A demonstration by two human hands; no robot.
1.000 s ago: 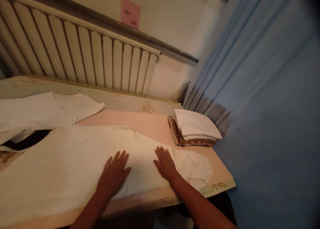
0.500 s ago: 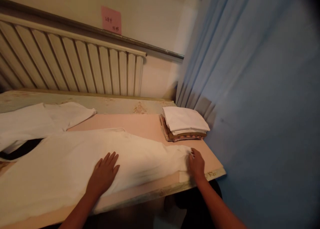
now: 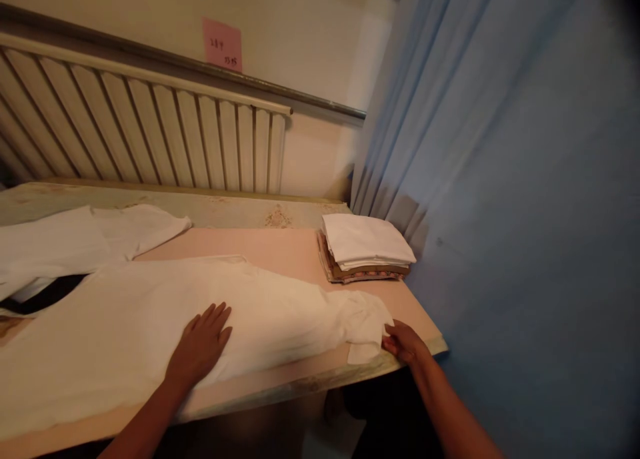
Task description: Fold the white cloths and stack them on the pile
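Observation:
A white shirt lies spread over the table, with one sleeve stretched toward the right. My left hand rests flat on the cloth near where that sleeve begins, fingers extended. At the sleeve's bunched end, my right hand has its fingers closed on the edge of the cuff, close to the table's right front corner. The other sleeve reaches across the back left. A dark patch shows between the shirt's parts at the left.
Folded cloths, white on top and brown and patterned below, are stacked at the right rear. A blue curtain hangs along the right side. Behind the table are a radiator and a pink note on the wall.
My right hand has moved slightly right and down along the sleeve end, whose cuff now looks more opened out. The left hand stays flat on the shirt, shifted a little left.

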